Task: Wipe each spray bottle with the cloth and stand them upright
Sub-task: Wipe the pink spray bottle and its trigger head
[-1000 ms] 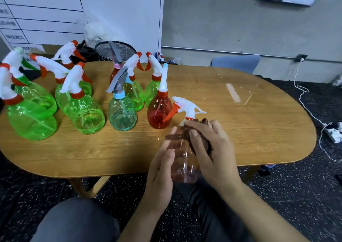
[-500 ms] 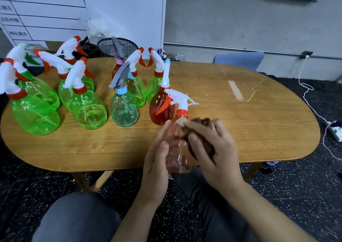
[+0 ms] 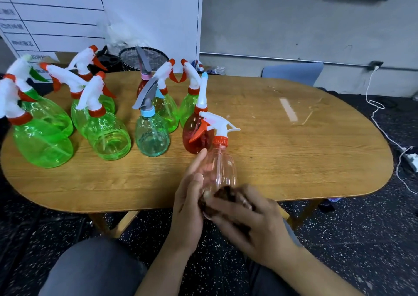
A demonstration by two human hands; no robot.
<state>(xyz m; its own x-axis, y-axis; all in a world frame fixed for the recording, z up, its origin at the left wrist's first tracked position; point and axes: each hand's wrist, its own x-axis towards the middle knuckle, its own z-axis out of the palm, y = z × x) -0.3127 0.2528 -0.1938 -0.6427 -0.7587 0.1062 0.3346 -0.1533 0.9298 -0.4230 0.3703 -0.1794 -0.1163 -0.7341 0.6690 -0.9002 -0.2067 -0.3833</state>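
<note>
An oval wooden table (image 3: pixel 294 159) carries a crowd of upright spray bottles on its left half: big round translucent green plastic bottles (image 3: pixel 43 137) with white-and-red trigger heads at the far left, a pale teal glass-clear bottle with a grey trigger (image 3: pixel 152 135) in the middle, and a red translucent bottle (image 3: pixel 194 135) just behind the held one. A blue chair back (image 3: pixel 293 73) shows beyond the far edge, and a white cable (image 3: pixel 384 135) trails over the speckled floor at right. At the near edge, a clear pinkish plastic spray bottle with a red collar and white trigger (image 3: pixel 220 164) stands upright. The left hand (image 3: pixel 188 203) wraps its side with curled fingers. The right hand (image 3: pixel 251 221) pinches a dark brown cloth (image 3: pixel 224 196) against the bottle's base.
</note>
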